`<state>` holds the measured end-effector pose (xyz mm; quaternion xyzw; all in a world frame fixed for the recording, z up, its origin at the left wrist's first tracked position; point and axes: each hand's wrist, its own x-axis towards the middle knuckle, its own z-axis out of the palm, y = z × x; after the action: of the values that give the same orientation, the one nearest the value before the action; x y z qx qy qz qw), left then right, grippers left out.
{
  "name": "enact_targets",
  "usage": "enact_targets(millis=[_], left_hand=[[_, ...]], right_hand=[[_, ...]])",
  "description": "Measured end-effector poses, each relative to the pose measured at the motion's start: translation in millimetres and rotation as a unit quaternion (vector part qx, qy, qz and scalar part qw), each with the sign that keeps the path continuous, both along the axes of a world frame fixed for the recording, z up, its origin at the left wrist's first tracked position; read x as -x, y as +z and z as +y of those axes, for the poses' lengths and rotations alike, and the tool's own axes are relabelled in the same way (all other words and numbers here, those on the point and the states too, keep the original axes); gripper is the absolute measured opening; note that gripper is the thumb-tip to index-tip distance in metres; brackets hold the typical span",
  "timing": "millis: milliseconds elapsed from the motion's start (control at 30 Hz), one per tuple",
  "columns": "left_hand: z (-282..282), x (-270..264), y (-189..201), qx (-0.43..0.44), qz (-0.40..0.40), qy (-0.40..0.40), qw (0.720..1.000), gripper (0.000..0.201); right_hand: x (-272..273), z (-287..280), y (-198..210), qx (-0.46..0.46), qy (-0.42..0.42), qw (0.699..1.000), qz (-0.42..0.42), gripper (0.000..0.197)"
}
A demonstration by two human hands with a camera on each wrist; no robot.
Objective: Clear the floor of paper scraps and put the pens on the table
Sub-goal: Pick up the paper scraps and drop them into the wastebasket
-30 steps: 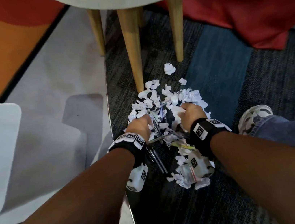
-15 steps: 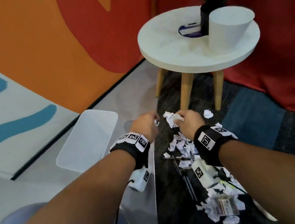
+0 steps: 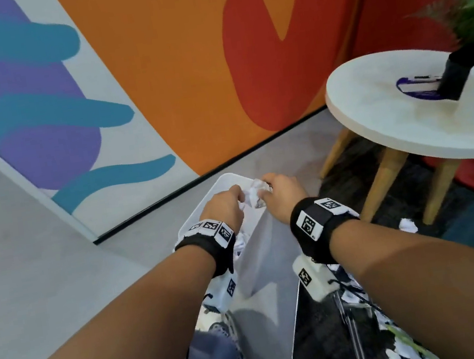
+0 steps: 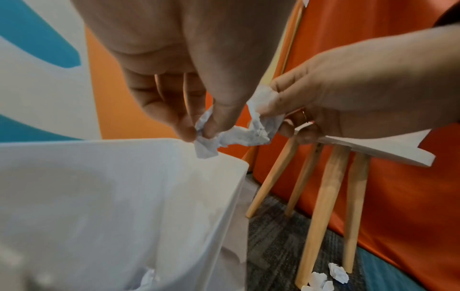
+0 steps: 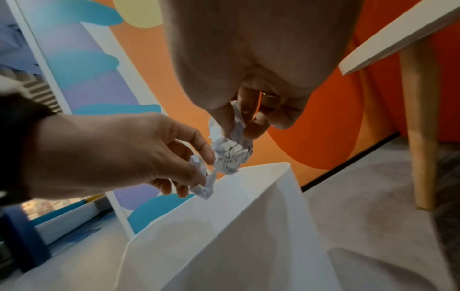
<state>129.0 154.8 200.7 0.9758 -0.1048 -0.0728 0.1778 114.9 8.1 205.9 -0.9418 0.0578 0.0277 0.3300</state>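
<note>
Both hands pinching crumpled white paper scraps over white plastic bin, frame centre: left hand, right hand. Dumping step; next, releasing, then returning for scraps, lower right.

Even indoor light; soft shadows; motion blur; edges warped.

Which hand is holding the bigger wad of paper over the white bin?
The right hand. Its crumpled wad is clearly bulkier than the thin twisted scrap pinched by the left hand above the bin.
</note>
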Motion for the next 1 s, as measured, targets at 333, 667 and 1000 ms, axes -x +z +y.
enact_targets(millis=[333,667,1000], left_hand=[[30,4,-27,-0.062,0.097,0.042,0.992,0.049],[-51,6,-2,0.013,-0.04,-0.035,0.998,0.038],[-191,48,-76,0.032,0.083,-0.209,0.974,0.025]], right_hand=[[-20,29,-37,0.016,-0.001,1.0,0.024,0.03],[19,-12,-56,0.023,-0.109,0.992,-0.051,0.032],[128,-143,-163,-0.037,-0.263,0.943,0.2,0.013]])
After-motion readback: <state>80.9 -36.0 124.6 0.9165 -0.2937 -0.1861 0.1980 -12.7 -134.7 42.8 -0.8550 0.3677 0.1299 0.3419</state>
